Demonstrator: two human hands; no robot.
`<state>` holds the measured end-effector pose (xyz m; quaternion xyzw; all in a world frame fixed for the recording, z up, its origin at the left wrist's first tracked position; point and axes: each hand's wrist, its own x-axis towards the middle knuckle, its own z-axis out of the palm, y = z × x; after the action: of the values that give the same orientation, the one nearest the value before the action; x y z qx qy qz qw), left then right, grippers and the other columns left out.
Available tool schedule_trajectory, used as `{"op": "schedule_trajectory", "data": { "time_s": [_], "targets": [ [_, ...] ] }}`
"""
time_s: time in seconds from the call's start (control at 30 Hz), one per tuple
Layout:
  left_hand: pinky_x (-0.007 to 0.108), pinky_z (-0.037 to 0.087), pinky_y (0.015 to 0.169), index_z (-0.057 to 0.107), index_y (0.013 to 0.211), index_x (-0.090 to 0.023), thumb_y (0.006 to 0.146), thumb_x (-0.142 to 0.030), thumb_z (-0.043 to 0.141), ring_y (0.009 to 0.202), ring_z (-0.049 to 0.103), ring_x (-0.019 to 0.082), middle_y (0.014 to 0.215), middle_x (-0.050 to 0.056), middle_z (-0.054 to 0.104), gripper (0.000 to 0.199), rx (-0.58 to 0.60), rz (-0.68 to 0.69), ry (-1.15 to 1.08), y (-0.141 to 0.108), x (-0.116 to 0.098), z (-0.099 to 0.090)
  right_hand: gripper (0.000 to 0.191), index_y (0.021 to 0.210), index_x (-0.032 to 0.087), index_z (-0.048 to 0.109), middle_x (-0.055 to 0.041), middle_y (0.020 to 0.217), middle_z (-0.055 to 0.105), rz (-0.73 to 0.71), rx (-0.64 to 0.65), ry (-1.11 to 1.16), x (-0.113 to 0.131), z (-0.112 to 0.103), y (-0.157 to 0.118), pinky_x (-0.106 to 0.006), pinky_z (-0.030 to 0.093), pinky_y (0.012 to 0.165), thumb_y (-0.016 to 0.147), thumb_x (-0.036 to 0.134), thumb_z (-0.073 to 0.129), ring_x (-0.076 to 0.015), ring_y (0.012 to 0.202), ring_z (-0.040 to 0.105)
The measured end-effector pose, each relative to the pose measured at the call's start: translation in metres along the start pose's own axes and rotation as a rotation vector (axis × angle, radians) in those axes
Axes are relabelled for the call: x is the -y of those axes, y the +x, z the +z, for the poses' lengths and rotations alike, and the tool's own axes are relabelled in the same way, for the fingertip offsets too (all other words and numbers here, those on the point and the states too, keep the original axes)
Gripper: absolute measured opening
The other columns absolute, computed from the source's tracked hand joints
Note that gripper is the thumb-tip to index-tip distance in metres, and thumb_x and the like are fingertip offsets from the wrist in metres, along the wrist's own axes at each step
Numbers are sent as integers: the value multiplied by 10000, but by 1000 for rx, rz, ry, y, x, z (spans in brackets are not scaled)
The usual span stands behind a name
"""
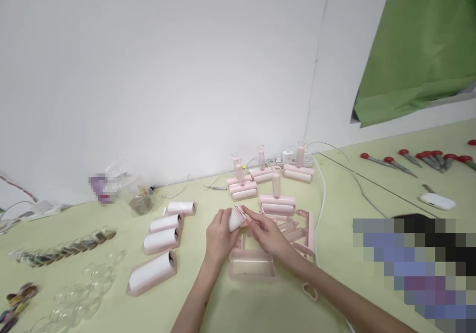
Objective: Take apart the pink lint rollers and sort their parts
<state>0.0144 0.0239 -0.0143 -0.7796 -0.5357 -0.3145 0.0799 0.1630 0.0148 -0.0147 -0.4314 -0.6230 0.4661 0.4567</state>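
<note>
Left hand [219, 239] is gripping a white roll [235, 220] above the table [334, 273], fingers wrapped round it; right hand [266, 234] is pinching at the roll's end, where something thin and metallic seems to be sticking out, too small to identify. Just below the hands, a clear pink tray [253, 268] is lying on the table, with pink frames [297, 231] beside it. Behind, five pink rollers [277, 201] are standing handle-up, looking assembled. To the left, four rolls in pink holders [159, 241] are lying apart, seemingly waiting. By my reckoning the work is sitting roughly at the midpoint: several units finished, several left. Red-handled screwdrivers [409, 159] are resting far right, untouched.
</note>
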Motion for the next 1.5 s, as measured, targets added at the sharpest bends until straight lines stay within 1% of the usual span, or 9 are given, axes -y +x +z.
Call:
{"op": "schedule_trajectory", "data": {
  "time_s": [0.17, 0.4, 0.63, 0.83, 0.97, 1.03, 1.2, 1.37, 1.5],
  "targets": [
    [231, 415, 501, 493, 974, -193, 736, -220, 539, 696, 599, 178, 828, 24, 597, 244, 28, 31, 47, -4, 5, 11, 519, 1240, 119, 484, 68, 489, 261, 29, 3, 24, -7, 2, -1, -217, 227, 416, 825, 419, 398, -97, 453, 236],
    [247, 444, 561, 485, 972, -194, 731, -204, 526, 729, 592, 181, 836, 30, 597, 244, 76, 80, 42, -5, 8, 16, 607, 1293, 75, 403, 86, 471, 205, 99, 31, 87, -8, 0, -5, -206, 164, 374, 823, 458, 370, -85, 407, 192],
    [267, 453, 572, 455, 958, -181, 697, -162, 545, 745, 567, 192, 813, 31, 574, 276, 19, 103, 43, -12, 10, 20, 592, 1272, 118, 447, 74, 489, 252, 69, 20, 125, -13, 4, -3, -216, 205, 422, 793, 467, 445, -97, 456, 231],
    [288, 444, 550, 461, 954, -171, 721, -230, 569, 817, 493, 233, 808, 52, 525, 263, -22, 128, 55, -2, 10, 19, 597, 1296, 140, 398, 96, 485, 220, 143, 19, 179, 3, 6, -7, -189, 174, 350, 804, 477, 417, -63, 383, 162],
    [299, 441, 545, 466, 901, -164, 712, -187, 549, 762, 482, 228, 770, 49, 523, 208, -33, 190, 57, -1, 11, 20, 626, 1288, 124, 382, 111, 452, 245, 188, 12, 194, -2, 5, -5, -179, 161, 305, 785, 494, 421, -57, 337, 169],
    [298, 443, 549, 465, 876, -166, 683, -147, 540, 738, 487, 217, 769, 49, 526, 208, -33, 253, 56, -3, 8, 21, 625, 1238, 110, 423, 114, 431, 267, 208, 1, 191, -10, 4, -1, -180, 150, 296, 763, 517, 433, -55, 315, 181],
    [304, 454, 630, 470, 838, -191, 642, -106, 524, 780, 512, 209, 808, 48, 552, 220, -24, 415, 49, 0, -5, 16, 537, 951, 107, 538, 113, 420, 279, 226, -42, 171, -21, -4, 7, -197, 149, 312, 706, 574, 441, -54, 304, 205],
    [304, 456, 604, 427, 959, -180, 729, -191, 516, 750, 553, 209, 834, 62, 569, 247, -107, 303, 51, 4, 1, -3, 438, 940, 154, 499, 105, 447, 317, 158, -78, 103, 0, -25, 2, -195, 216, 373, 752, 544, 432, -74, 366, 283],
    [284, 470, 590, 359, 1060, -152, 727, -257, 536, 778, 591, 210, 884, 85, 573, 391, -176, 133, 16, -22, 3, -25, 358, 850, 173, 551, 85, 416, 362, 96, 79, -38, 18, -35, -21, -209, 267, 424, 784, 512, 454, -91, 402, 341]
  ]
}}
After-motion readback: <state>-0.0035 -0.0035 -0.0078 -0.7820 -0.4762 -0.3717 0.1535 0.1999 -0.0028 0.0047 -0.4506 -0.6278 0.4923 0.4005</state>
